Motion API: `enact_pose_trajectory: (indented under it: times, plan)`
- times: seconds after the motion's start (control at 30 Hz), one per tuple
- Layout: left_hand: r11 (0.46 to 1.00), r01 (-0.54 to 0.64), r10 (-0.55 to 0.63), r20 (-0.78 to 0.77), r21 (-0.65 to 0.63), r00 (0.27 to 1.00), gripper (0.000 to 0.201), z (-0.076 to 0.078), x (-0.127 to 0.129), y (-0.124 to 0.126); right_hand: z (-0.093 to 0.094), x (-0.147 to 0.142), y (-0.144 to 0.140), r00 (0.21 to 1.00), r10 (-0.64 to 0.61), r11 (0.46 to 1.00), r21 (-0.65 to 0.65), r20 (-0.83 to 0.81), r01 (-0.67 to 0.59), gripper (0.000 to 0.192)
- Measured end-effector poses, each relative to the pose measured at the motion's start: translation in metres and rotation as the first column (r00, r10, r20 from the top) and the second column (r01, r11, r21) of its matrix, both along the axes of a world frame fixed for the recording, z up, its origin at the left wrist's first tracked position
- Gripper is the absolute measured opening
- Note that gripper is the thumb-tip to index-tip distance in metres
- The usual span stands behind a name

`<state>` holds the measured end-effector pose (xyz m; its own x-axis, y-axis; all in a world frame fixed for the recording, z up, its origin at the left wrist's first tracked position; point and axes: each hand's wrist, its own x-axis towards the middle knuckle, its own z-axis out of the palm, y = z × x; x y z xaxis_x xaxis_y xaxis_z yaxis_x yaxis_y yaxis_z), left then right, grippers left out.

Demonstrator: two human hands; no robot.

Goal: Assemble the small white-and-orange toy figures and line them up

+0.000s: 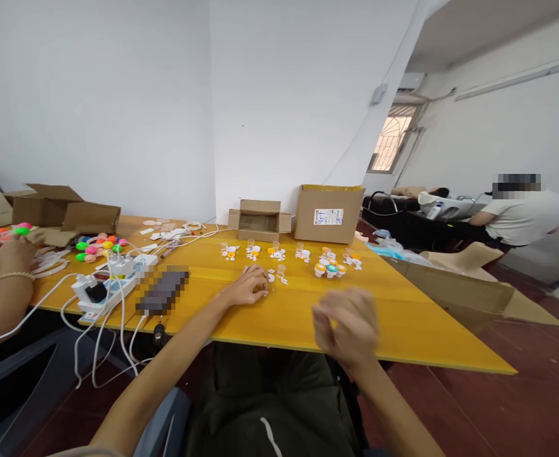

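My left hand [249,285] rests on the yellow table, palm down. Its fingers are bent, with thumb and fingertips apart and nothing visible between them. Just beyond the fingertips lie a small white round piece [271,278] and a clear plastic cup [280,271]. Above the table's front edge is my right hand [348,327], curled and smeared by motion, so I cannot see whether it holds anything. Farther back, several little piles of white and orange parts [231,252] sit in a row with clear cups. A cluster of small capped jars [330,270], orange and teal on top, stands beyond my right hand.
An open carton [260,222] and a taller cardboard box [329,214] stand behind the parts. At left are a power strip [117,285] with cables, a phone [164,292], colourful balls [101,246] and another person's hands [15,254]. A person [512,212] sits at far right.
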<state>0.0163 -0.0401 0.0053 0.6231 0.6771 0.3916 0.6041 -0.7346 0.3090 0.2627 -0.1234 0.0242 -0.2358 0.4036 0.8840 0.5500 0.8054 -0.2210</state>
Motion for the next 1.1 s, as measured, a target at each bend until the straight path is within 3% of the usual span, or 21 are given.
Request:
enact_pose_trajectory:
  times: [0.03, 0.1, 0.23, 0.4, 0.77, 1.1]
  plan:
    - [1.0, -0.011, 0.011, 0.004, -0.001, 1.0, 0.011, 0.0, 0.0, 0.001, 0.004, -0.007, 0.01, 1.0, -0.001, 1.0, 0.017, 0.013, 0.001, 0.01]
    - [0.999, -0.032, 0.032, 0.016, 0.007, 0.999, 0.011, -0.001, -0.002, 0.003, 0.006, -0.023, 0.034, 0.982, -0.054, 0.998, -0.017, 0.179, 0.058, 0.018]
    - [0.998, -0.056, 0.055, 0.023, 0.021, 0.998, 0.011, -0.002, -0.004, 0.005, -0.009, -0.042, 0.074, 0.9, -0.04, 0.985, -0.134, 0.433, 0.108, 0.021]
    - [0.997, -0.065, 0.064, 0.035, 0.03, 0.997, 0.012, -0.002, -0.01, 0.007, -0.027, -0.048, 0.097, 0.844, -0.092, 0.967, -0.155, 0.529, 0.203, 0.021]
    - [0.974, -0.218, 0.212, 0.089, 0.063, 0.973, 0.027, 0.0, -0.035, 0.019, -0.036, -0.053, 0.109, 0.823, -0.109, 0.955, -0.171, 0.557, 0.242, 0.018]
    - [0.967, -0.24, 0.237, 0.036, 0.083, 0.971, 0.01, -0.005, -0.04, 0.023, -0.034, -0.055, 0.1, 0.848, -0.121, 0.931, -0.238, 0.516, 0.278, 0.02]
